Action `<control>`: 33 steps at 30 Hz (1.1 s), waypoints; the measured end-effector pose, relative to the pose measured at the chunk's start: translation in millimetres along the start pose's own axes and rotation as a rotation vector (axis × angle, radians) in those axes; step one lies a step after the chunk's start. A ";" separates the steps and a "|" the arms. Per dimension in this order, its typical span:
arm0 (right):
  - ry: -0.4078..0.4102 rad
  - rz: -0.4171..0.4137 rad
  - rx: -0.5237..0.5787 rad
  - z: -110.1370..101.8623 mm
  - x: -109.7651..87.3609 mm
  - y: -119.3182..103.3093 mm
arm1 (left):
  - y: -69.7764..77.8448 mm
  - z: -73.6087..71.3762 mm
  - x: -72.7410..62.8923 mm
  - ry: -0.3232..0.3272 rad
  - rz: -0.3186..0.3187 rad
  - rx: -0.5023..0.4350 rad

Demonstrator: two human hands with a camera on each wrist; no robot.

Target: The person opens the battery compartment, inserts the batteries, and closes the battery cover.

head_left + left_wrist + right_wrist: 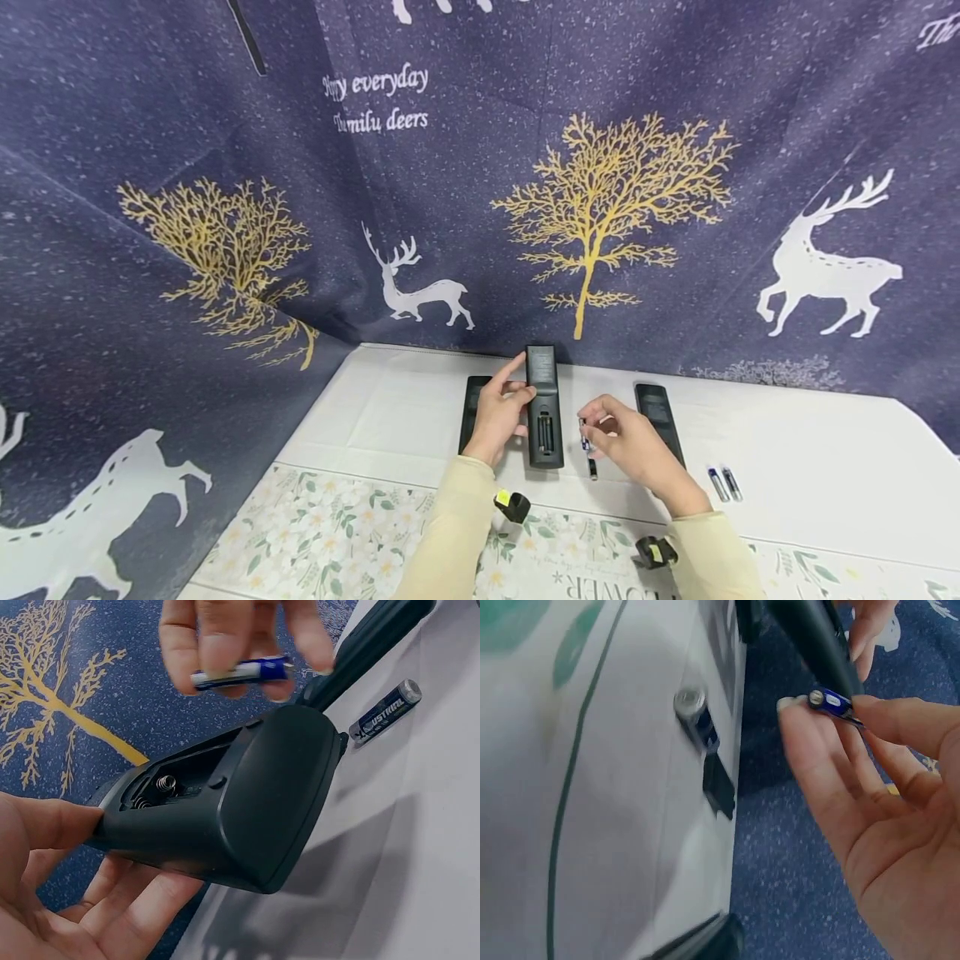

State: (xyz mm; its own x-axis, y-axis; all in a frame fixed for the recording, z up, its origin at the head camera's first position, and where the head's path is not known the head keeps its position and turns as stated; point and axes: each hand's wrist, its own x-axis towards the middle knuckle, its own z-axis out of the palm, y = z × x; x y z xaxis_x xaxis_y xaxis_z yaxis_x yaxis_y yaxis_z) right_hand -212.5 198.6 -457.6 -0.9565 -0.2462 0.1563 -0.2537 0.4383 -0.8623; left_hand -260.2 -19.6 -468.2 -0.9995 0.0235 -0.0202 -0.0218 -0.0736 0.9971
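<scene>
My left hand [497, 417] grips a black remote control [543, 375] by its side, thumb and fingers around it. Its back faces up, and the battery compartment [180, 784] lies uncovered, with bare springs at one end. Just to the right of the remote, my right hand [626, 437] pinches a small blue and silver battery [244, 673] between thumb and fingertips, apart from the compartment. Below that hand, a second battery [386, 712] lies on the white table. A small flat black piece [718, 786] is by this battery in the right wrist view.
One more black remote [472, 404] lies left of the held one, and another [660, 417] lies to the right. Two batteries [726, 484] rest side by side farther right. A dark blue curtain [465, 208] hangs behind the white table [390, 400].
</scene>
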 end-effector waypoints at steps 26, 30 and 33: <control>0.089 0.083 -0.051 33.5 -1.1 -30.3 | -1.1 2.4 0.9 0.015 0.019 0.012; 0.112 0.084 -0.099 38.0 -0.6 -31.6 | -0.6 2.8 0.3 0.016 0.030 0.009; 0.123 0.066 -0.161 41.3 -0.2 -31.7 | -1.6 3.0 1.2 0.016 0.038 0.008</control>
State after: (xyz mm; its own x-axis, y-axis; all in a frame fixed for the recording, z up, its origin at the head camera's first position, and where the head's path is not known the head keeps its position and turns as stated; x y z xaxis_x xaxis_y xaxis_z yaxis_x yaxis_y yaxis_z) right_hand -198.3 149.1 -450.2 -0.9796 -0.1096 0.1684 -0.2005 0.5846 -0.7862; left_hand -261.2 -16.4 -469.6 -0.9998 0.0052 0.0166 0.0162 -0.0660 0.9977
